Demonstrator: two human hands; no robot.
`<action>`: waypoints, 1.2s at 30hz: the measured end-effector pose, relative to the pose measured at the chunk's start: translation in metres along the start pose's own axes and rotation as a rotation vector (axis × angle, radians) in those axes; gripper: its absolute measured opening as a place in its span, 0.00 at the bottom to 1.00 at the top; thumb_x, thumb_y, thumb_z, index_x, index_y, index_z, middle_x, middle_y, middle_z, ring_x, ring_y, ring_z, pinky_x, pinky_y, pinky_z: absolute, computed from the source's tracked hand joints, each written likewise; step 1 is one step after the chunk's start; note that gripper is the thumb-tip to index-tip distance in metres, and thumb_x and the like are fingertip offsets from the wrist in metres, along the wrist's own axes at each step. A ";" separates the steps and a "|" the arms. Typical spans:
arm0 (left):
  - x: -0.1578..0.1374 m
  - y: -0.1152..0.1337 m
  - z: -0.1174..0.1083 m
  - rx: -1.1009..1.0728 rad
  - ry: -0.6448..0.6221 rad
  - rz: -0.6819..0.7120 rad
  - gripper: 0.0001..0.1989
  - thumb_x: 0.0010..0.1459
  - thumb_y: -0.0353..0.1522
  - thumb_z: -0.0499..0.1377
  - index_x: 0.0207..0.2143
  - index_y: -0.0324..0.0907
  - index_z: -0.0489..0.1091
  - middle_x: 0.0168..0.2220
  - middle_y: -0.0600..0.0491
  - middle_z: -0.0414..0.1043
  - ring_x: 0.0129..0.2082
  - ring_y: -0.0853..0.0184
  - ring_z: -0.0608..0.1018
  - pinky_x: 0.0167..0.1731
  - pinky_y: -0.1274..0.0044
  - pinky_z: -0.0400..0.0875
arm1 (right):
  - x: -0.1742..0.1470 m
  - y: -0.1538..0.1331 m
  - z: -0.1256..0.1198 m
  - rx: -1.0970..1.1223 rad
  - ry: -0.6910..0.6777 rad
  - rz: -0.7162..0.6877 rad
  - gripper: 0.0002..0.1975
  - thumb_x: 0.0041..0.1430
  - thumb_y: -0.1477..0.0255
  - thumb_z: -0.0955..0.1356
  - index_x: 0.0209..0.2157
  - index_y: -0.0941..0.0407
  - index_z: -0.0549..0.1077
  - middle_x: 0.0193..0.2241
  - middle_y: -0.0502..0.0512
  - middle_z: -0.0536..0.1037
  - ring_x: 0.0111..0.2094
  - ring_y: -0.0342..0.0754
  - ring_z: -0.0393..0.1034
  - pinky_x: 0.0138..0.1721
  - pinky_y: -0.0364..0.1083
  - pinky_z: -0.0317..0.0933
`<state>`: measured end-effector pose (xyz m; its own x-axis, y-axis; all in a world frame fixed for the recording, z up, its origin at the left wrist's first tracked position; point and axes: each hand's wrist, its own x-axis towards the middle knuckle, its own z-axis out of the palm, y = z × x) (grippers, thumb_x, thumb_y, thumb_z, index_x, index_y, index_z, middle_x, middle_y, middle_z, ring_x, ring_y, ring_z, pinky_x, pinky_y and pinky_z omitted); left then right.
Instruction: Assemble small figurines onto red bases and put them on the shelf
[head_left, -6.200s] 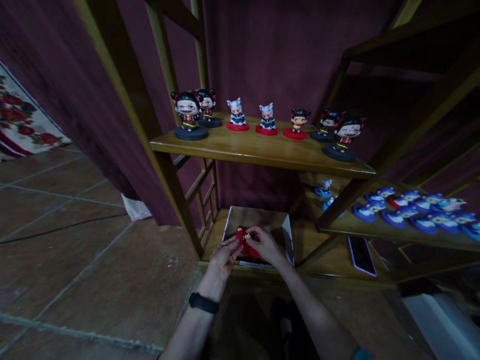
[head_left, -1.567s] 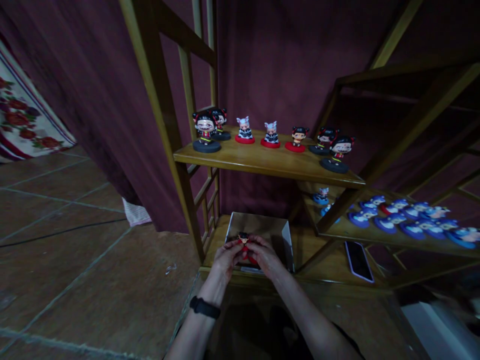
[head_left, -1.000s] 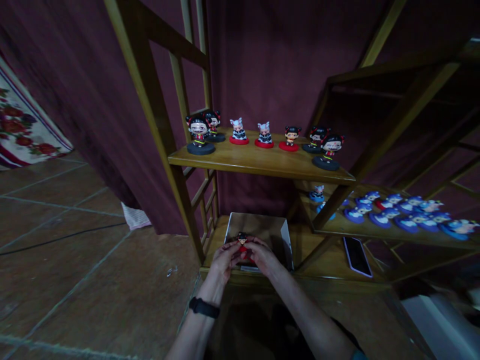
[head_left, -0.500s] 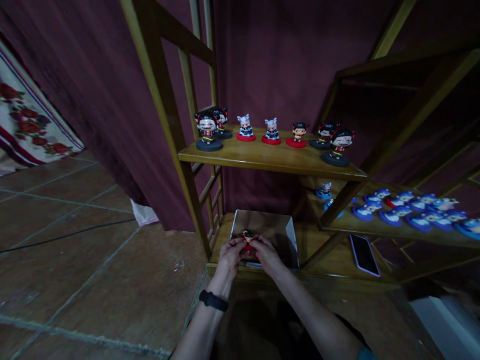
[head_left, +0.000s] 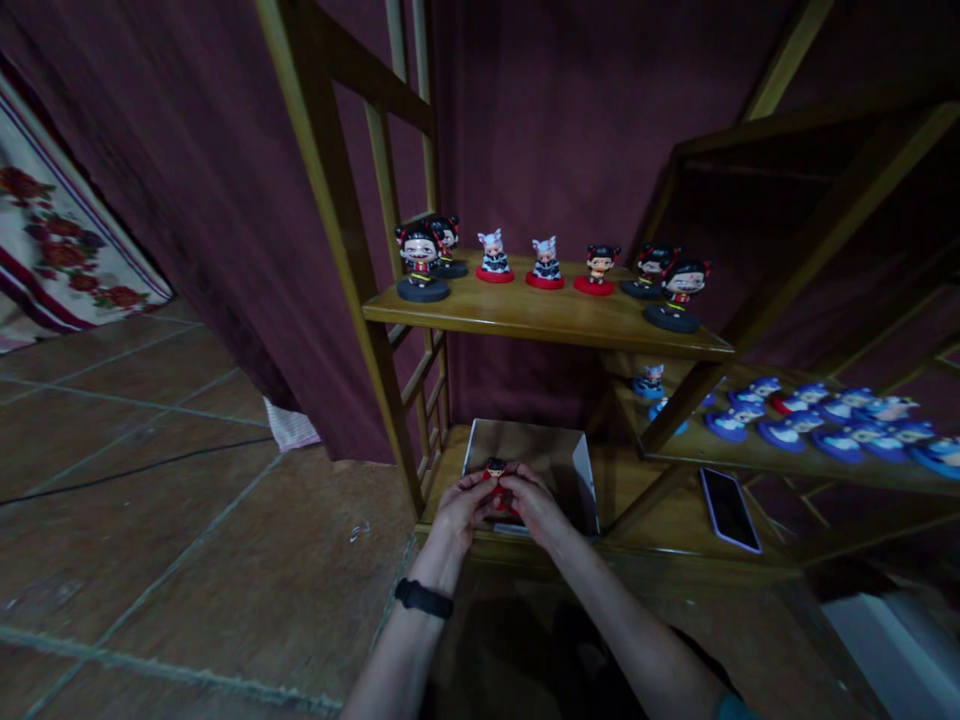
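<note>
Together, both hands, fingers curled nearly closed, pinch a small black-haired figurine between them.

Left hand and right hand are close together, lower center, fingers curled inward; forearms extend from bottom edge.

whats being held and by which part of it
A small dark-haired figurine, held below its head between the left grip and right grip; exact spot hidden.
</note>
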<state>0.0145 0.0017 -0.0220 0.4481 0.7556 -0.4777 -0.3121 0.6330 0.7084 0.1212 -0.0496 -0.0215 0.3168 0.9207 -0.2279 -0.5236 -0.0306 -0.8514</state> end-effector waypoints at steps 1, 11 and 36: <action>0.000 0.000 0.000 0.004 0.001 0.002 0.10 0.40 0.24 0.65 0.30 0.35 0.72 0.26 0.50 0.75 0.23 0.71 0.76 0.26 0.80 0.72 | 0.000 0.000 0.000 -0.007 0.004 0.004 0.12 0.39 0.71 0.70 0.30 0.55 0.70 0.28 0.49 0.75 0.27 0.43 0.67 0.27 0.43 0.59; 0.001 -0.002 0.000 0.011 0.003 0.034 0.08 0.41 0.24 0.65 0.29 0.34 0.73 0.24 0.50 0.75 0.21 0.72 0.75 0.24 0.82 0.71 | 0.004 0.004 -0.002 -0.035 0.026 0.009 0.13 0.38 0.70 0.71 0.30 0.55 0.71 0.26 0.49 0.76 0.27 0.44 0.68 0.26 0.42 0.59; 0.001 0.001 -0.004 -0.069 -0.076 0.041 0.11 0.45 0.21 0.60 0.34 0.38 0.72 0.28 0.51 0.75 0.25 0.71 0.76 0.29 0.79 0.73 | 0.008 0.001 -0.007 -0.173 -0.011 -0.074 0.15 0.40 0.71 0.69 0.35 0.54 0.71 0.31 0.49 0.75 0.30 0.45 0.68 0.31 0.44 0.61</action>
<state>0.0113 0.0036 -0.0234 0.4950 0.7681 -0.4062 -0.3874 0.6135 0.6881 0.1286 -0.0448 -0.0274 0.3403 0.9270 -0.1578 -0.3557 -0.0285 -0.9342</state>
